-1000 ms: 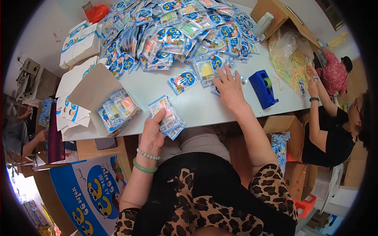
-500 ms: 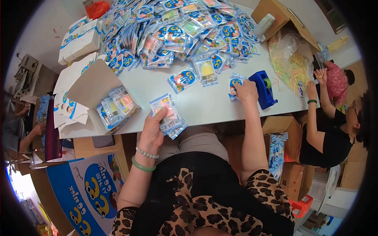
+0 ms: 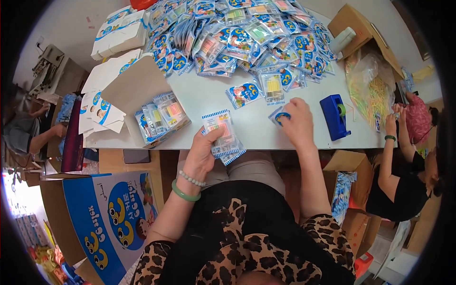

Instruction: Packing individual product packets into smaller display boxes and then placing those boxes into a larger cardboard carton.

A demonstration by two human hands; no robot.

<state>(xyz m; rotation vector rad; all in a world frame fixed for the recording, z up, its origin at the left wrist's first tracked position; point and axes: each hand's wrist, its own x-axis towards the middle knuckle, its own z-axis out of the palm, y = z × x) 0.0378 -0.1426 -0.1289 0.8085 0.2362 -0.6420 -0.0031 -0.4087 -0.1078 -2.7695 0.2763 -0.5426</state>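
Observation:
My left hand point(image 3: 205, 151) grips a small stack of blue-and-clear sachets point(image 3: 223, 135), thumb on top, just over the table's front edge. To the right, my right hand point(image 3: 299, 124) pinches a single sachet point(image 3: 279, 116) low over the white tabletop; its fingers partly cover it. Left of my left hand, a small white carton point(image 3: 164, 135) stands with its flap up and several sachets inside. Two loose sachets, one blue-faced point(image 3: 244, 93) and one with yellow sticks showing point(image 3: 274, 88), lie beyond my hands.
A large heap of sachets point(image 3: 247, 40) covers the far table. Flat white cartons point(image 3: 102, 78) are stacked at left. A blue tape dispenser point(image 3: 335, 117) stands right, near a clear bag of coloured sticks point(image 3: 368, 88). Co-workers sit at the right point(image 3: 399, 180) and left.
My right hand has drawn the single sachet leftward, away from the tape dispenser and closer to the left hand's stack. The view has shifted, so the table appears further right.

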